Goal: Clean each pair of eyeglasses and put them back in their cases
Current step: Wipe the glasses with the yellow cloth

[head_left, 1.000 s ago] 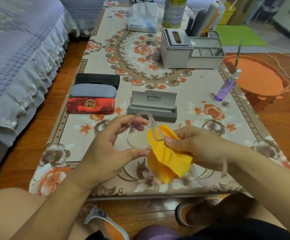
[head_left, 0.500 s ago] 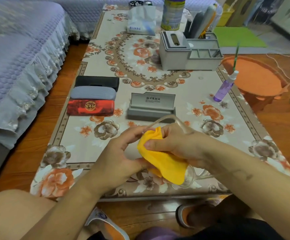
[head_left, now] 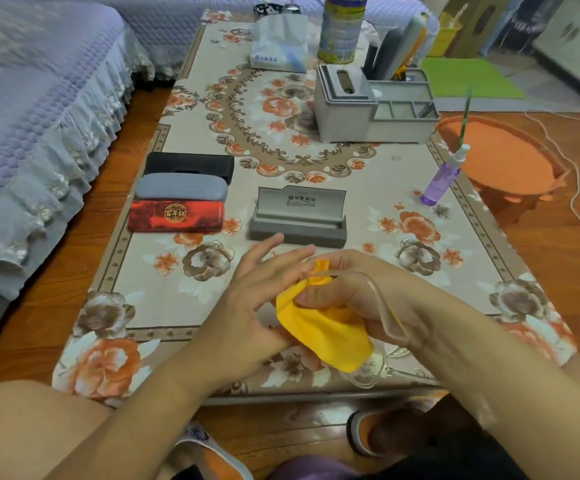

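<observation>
My right hand (head_left: 354, 292) pinches a yellow cloth (head_left: 326, 334) around one lens of clear-framed eyeglasses (head_left: 380, 299). One temple arches over my right wrist, and the other lens hangs below the cloth near the table's front edge. My left hand (head_left: 247, 313) is beside the cloth with its fingers stretched out and apart, its thumb touching the cloth's lower edge. An open grey case (head_left: 299, 220) stands empty just beyond my hands. To the left lie three shut cases in a row: black (head_left: 189, 164), grey (head_left: 181, 187) and red (head_left: 176, 216).
A purple spray bottle (head_left: 441, 181) stands at the right edge of the flowered table (head_left: 316, 174). A grey organizer (head_left: 375, 105), a tin (head_left: 342, 27) and a tissue pack (head_left: 278, 39) are at the back. An orange stool (head_left: 499, 157) is at the right, a bed (head_left: 21, 116) at the left.
My right hand has closed the cloth over a lens and turned the glasses, so a temple now lies over its wrist. My left hand has let go of the frame and spread its fingers.
</observation>
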Available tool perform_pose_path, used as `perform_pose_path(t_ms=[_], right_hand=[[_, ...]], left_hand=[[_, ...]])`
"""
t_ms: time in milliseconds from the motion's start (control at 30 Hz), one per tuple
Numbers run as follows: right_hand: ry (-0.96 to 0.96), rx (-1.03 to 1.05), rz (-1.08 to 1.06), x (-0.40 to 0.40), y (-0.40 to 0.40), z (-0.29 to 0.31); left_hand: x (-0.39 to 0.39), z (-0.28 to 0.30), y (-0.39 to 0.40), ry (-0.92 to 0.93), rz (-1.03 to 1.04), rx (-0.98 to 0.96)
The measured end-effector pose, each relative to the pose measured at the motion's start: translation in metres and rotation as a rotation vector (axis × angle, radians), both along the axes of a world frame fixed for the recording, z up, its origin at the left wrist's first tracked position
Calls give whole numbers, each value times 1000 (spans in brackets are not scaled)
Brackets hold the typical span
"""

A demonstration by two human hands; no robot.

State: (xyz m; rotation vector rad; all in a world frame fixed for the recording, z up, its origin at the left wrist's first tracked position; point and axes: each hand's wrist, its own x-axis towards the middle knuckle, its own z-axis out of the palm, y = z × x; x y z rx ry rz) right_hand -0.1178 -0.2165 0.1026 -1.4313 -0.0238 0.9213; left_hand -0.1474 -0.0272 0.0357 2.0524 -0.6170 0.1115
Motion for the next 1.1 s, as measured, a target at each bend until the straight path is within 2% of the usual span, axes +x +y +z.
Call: perform_pose_path(t_ms=[100,233,500,600,733,833,900,967,1000,1100], right_hand=[[-86,-58,53,-1,7,1],[-206,-139,129,-3,9,-7],[-179,-57,122,-1,-15,-4],[-119,24,33,-2,-18,-9],[-51,55,-122,-8,-25,-18],[-14,22,-428,9,-47,-27],[-141,-146,-542,16,-70,-31],[-260,-333,-530,15,-87,-34],[-239,-356,-486,12,-93,-36],[34,-212,-282,2,-95,-30]], left_hand=[[2,-2,5,-145,50,38],[-2,-3,7,-172,62,-10],[-3,9,9,-46,61,-59],[-6,11,3,66,90,-162],[-9,9,-3,100,97,-142],[-10,5,-1,20,116,-148],[-7,2,4,-99,138,-141],[-3,-3,9,-239,176,-117],[-1,-5,10,-288,201,-110],[2,-10,11,-359,256,-98]])
